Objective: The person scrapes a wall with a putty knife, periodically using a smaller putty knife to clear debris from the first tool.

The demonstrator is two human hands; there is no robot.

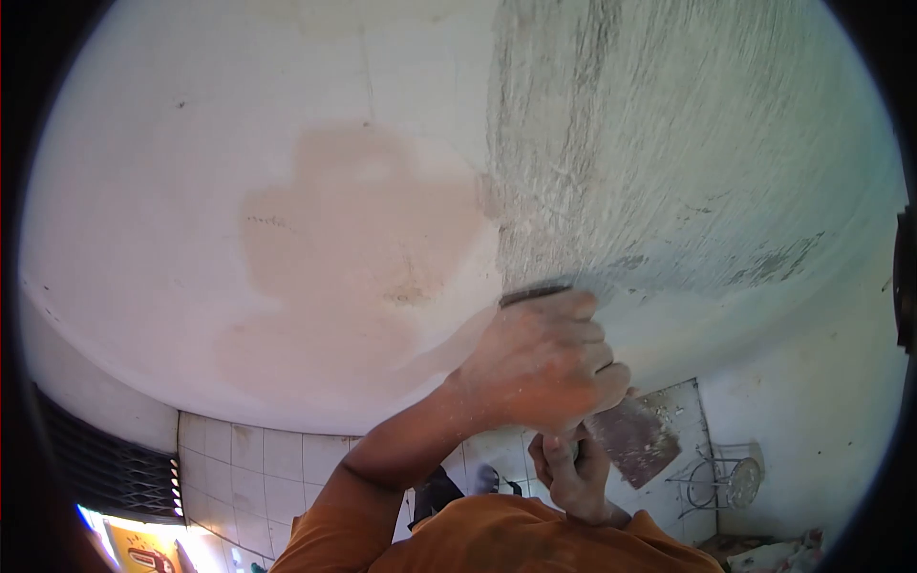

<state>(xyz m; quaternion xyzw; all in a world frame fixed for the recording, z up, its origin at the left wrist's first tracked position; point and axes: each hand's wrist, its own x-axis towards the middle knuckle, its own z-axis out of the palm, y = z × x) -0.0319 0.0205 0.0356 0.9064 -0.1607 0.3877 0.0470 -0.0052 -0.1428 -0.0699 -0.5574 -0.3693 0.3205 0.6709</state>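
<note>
My left hand point(544, 363) is closed around a scraper, and only its dark edge point(535, 292) shows past the fingers. This edge lies against the wall point(153, 220), at the lower end of a rough, grey streaked strip point(549, 143). Lower down, close to my body, my right hand point(578, 477) grips the handle of a broad putty knife point(638, 444). Its wide brownish blade points to the right and carries pale specks. Most of both handles is hidden by the fingers. A smooth beige patch point(344, 239) lies on the wall to the left of the streaked strip.
White floor tiles point(267, 468) run along the wall's foot. A round-seated metal stool point(740, 480) stands at the lower right, near crumpled cloth or bags point(783, 554). At the lower left are a dark slatted gate point(105, 468) and a yellow object point(143, 544).
</note>
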